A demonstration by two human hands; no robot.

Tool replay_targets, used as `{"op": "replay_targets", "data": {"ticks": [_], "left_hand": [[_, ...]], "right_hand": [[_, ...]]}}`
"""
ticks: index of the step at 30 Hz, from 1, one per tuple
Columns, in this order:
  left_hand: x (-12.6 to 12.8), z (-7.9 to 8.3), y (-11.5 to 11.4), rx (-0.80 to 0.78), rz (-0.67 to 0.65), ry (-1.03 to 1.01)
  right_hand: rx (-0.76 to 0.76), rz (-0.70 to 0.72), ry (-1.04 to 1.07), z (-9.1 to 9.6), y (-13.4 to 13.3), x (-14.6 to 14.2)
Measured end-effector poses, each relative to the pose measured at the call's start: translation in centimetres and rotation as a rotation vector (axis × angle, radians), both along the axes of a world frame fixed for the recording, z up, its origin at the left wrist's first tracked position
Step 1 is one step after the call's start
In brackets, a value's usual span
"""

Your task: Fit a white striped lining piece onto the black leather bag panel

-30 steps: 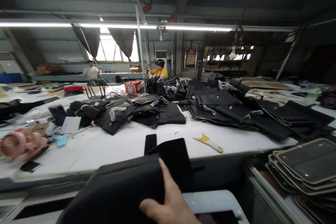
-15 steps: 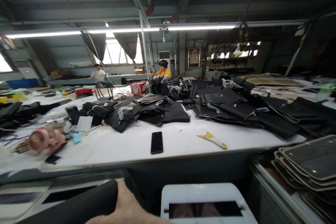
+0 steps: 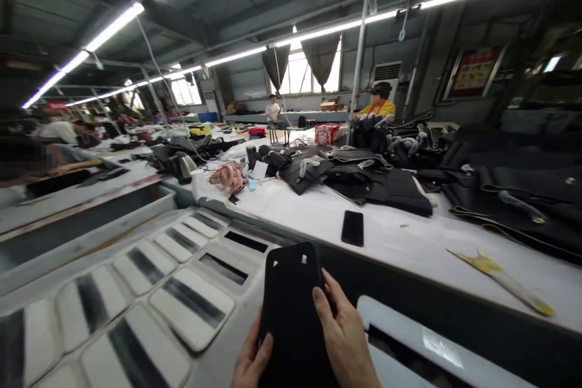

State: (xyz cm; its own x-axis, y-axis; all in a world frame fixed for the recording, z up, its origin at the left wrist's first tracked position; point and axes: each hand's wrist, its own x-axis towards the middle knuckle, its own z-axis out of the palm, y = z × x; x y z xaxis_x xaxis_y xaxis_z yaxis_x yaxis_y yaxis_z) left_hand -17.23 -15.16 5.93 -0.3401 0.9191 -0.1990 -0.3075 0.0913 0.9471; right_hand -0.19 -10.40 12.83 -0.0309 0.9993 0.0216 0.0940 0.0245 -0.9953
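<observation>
The black panel [image 3: 293, 315] stands at the lower centre of the frame, gripped along both long edges. It is plain and matte, longer than it is wide, with 2 rounded corners showing at its upper end. Near that end sit 2 small pale spots, the left roughly triangular, the right more upright and oblong; whether they are holes or marks cannot be told. Its broad face meets the camera, and its lower end runs out of the frame.
</observation>
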Motion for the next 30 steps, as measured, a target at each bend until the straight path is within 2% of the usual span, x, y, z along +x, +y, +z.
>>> {"op": "replay_targets", "data": {"ticks": [2, 4, 9, 13, 16, 20, 26, 30], "left_hand": [[1.6, -0.5, 0.7, 0.0, -0.037, -0.094], [2.6, -1.0, 1.2, -0.015, -0.054, -0.097], [3.1, -2.0, 1.7, -0.061, -0.015, 0.17], [3.4, -1.6, 1.6, -0.053, -0.001, 0.364], [4.2, -1.1, 1.4, 0.013, 0.0, 0.476], [5.8, -1.1, 1.0, 0.129, 0.029, 0.567], [7.2, -1.8, 0.4, 0.144, -0.015, 0.574], [6.5, -1.5, 1.6, 0.145, -0.09, 0.424]], "right_hand": [[0.04, -0.037, -0.062, -0.2, 0.3, 0.7], [0.058, -0.065, -0.087, -0.8, 0.5, 1.3], [0.017, -0.073, -0.003, -2.7, 0.1, 2.4], [-0.078, -0.083, 0.202, -4.0, -0.6, 3.0], [-0.151, -0.125, 0.327, -4.9, -0.8, 3.6], [-0.198, -0.148, 0.359, -6.3, -0.7, 4.9], [-0.263, -0.18, 0.425, -7.7, -0.5, 6.7], [-0.335, -0.145, 0.537, -7.7, -0.7, 7.5]]}}
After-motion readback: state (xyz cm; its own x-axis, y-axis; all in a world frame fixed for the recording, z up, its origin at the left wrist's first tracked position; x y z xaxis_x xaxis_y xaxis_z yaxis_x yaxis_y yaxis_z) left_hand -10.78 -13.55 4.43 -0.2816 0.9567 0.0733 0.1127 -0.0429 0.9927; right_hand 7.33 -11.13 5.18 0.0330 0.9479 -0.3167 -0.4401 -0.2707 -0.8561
